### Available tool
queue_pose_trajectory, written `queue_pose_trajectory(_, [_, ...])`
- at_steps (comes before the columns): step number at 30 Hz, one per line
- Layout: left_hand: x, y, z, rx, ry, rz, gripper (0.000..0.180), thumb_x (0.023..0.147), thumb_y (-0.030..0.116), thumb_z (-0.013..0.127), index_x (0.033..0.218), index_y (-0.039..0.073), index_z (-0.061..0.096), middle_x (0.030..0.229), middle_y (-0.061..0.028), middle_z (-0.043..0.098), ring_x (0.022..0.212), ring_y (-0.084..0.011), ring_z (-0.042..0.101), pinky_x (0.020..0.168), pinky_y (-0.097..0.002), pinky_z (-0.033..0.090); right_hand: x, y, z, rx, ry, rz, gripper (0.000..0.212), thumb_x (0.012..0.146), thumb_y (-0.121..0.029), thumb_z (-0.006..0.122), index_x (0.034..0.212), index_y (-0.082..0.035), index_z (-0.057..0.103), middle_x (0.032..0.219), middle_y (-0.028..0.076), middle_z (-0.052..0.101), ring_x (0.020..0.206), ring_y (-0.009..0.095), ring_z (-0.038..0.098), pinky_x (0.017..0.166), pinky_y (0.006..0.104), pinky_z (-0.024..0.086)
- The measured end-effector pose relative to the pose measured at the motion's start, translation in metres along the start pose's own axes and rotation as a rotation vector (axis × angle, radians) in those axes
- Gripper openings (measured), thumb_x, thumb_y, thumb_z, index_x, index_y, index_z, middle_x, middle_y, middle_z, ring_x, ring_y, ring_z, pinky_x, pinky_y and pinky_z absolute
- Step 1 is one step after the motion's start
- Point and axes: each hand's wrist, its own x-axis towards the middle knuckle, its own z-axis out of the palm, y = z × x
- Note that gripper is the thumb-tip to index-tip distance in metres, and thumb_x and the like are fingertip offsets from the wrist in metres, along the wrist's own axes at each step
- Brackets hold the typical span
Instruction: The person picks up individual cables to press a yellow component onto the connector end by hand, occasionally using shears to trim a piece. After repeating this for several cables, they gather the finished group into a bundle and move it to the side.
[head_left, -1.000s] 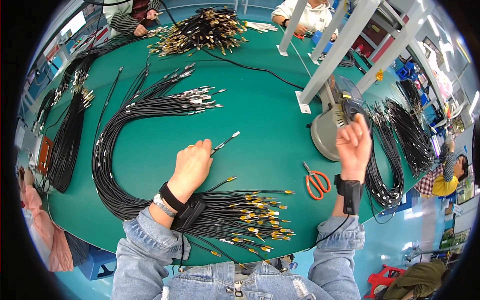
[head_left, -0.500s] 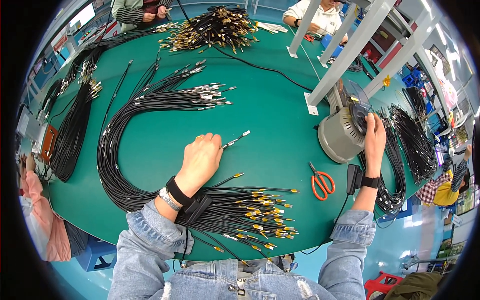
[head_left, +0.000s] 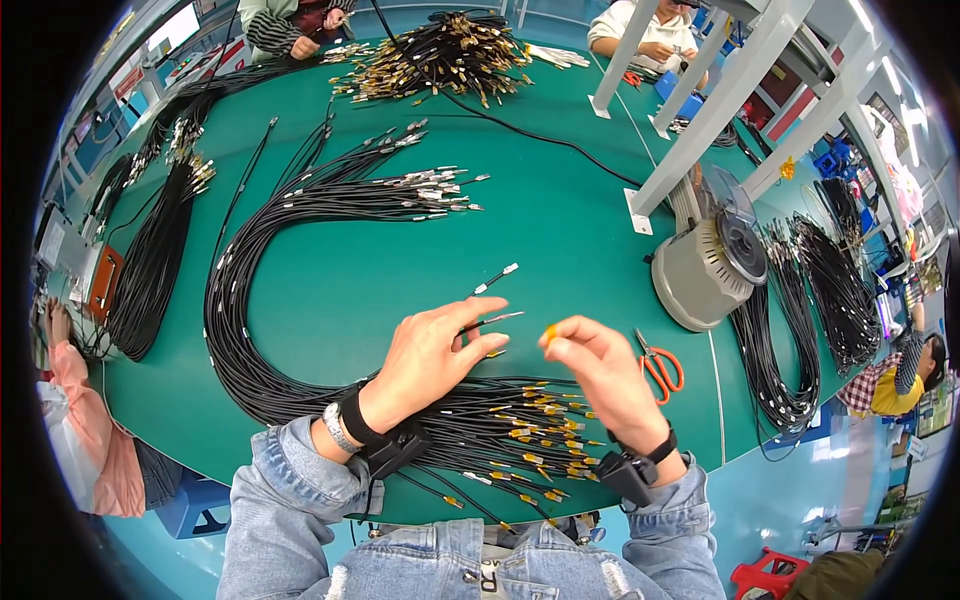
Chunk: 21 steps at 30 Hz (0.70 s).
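Observation:
My left hand (head_left: 425,350) pinches a thin black cable (head_left: 490,322) between thumb and fingers, its pale bare tip pointing right. Just beyond those fingers lies another black cable end with a white tag (head_left: 510,270). My right hand (head_left: 600,375) has thumb and forefinger pressed together on a small yellow piece (head_left: 551,332), close to the cable tip but apart from it. Below both hands spreads a fan of black cables with yellow-tagged ends (head_left: 525,440). They belong to a U-shaped bundle (head_left: 235,300), whose other ends carry white tags.
A grey round dispenser (head_left: 695,275) stands right, beside grey metal posts (head_left: 690,120). Orange-handled scissors (head_left: 662,372) lie near my right hand. A big cable heap (head_left: 440,60) sits at the back; further bundles (head_left: 155,270) lie left and right. Other people sit around the green table.
My right hand has left the dispenser and come left to the cable tip, now with a yellow piece in its fingers. My left hand has moved slightly right and its fingers have extended.

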Motion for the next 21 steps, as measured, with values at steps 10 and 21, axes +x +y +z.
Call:
queue_pose_trajectory(10, [-0.013,-0.034,-0.007,0.063,-0.116,0.047,0.014,0.084,0.014,0.061,0.089,0.001,0.064,0.073,-0.0117,0.061,0.058,-0.0246,0.057,0.054,-0.0334,0.045,0.001,0.016,0.02,0.076,0.059,0.038,0.011,0.088,-0.012,0.058,0.094,-0.002,0.058,0.092,0.004,0.06,0.088,0.011,0.053,0.083,0.0252,0.042])
queue_pose_trajectory(21, [0.0,-0.039,-0.003,-0.077,-0.256,0.211,0.017,0.09,0.016,0.056,0.093,0.001,0.063,0.081,-0.0078,0.066,0.068,-0.0174,0.061,0.067,-0.0302,0.047,0.001,0.025,0.019,0.234,0.038,0.033,0.009,0.089,-0.012,0.057,0.091,-0.003,0.057,0.089,0.004,0.058,0.085,0.012,0.053,0.083,0.0274,0.041])
